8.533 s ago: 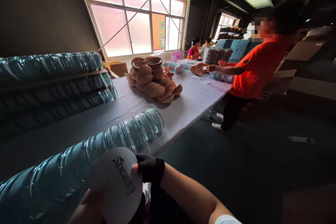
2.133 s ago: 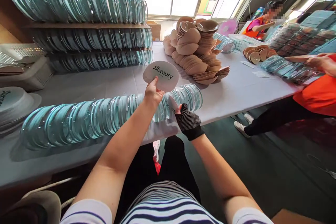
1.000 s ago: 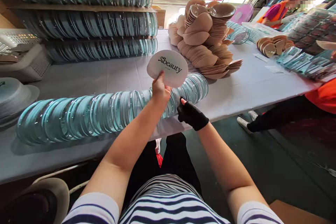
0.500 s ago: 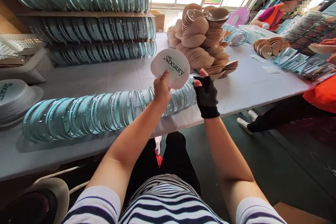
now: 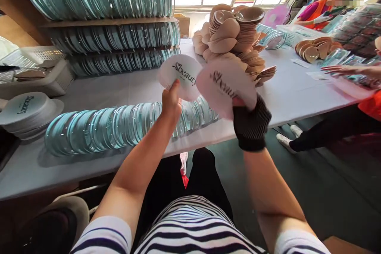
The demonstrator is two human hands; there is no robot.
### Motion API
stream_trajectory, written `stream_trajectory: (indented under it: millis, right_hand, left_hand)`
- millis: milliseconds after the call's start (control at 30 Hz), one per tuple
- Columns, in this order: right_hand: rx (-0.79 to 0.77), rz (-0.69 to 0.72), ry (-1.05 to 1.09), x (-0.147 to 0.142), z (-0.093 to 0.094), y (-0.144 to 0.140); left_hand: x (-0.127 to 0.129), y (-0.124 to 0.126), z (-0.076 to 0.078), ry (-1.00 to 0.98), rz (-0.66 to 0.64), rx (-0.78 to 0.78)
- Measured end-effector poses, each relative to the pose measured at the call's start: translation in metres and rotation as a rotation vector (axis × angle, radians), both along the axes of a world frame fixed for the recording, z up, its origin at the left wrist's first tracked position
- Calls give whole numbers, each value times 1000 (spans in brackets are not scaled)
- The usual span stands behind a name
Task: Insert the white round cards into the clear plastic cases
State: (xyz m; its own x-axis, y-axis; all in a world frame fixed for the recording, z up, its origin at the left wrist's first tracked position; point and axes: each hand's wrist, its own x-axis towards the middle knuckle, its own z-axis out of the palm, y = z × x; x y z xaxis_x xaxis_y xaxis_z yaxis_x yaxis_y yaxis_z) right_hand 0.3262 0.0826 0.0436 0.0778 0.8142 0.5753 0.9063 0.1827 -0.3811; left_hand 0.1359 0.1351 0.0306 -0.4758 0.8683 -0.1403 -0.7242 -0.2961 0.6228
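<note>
— What have you got in each hand?

— My left hand (image 5: 171, 101) has its fingers closed on a small stack of round white cards (image 5: 179, 76) printed "Sbeauty", held up over the table (image 5: 285, 95). My right hand (image 5: 251, 121), in a black fingerless glove, pinches a single card (image 5: 226, 87) of the same kind, tilted and just right of the stack, its edge overlapping it.

— And below them?

— A long row of clear blue-tinted round lids (image 5: 119, 125) lies on its side along the table's near edge, right under both hands. More such rows (image 5: 113, 27) are stacked in layers at the back left. A heap of beige bra cups (image 5: 232, 43) sits beyond the cards, and another pile of printed cards (image 5: 26, 111) rests at far left.

— Anyone else?

— A person's hand (image 5: 342, 69) reaches over the table on the right.
</note>
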Motion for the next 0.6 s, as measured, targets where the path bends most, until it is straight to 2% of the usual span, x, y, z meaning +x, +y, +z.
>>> stream_trajectory:
  millis: [100, 167, 233, 300, 467, 600]
  right_hand:
    - [-166, 132, -228, 18, -16, -38]
    - [-266, 172, -349, 16, -28, -55]
    - [-326, 176, -409, 8, -34, -60]
    - [-365, 181, -427, 0, -32, -57]
    - [-462, 152, -505, -16, -20, -32]
    - [-535, 178, -477, -38, -28, -7]
  left_hand:
    - [-14, 8, -2, -89, 64, -17]
    - [-17, 10, -6, -113, 68, -5]
    - [-16, 10, -10, -107, 54, 45]
    - [-17, 9, -13, -107, 49, 62]
    - [-21, 11, -16, -170, 44, -24]
    - [-22, 10, -15, -144, 59, 1]
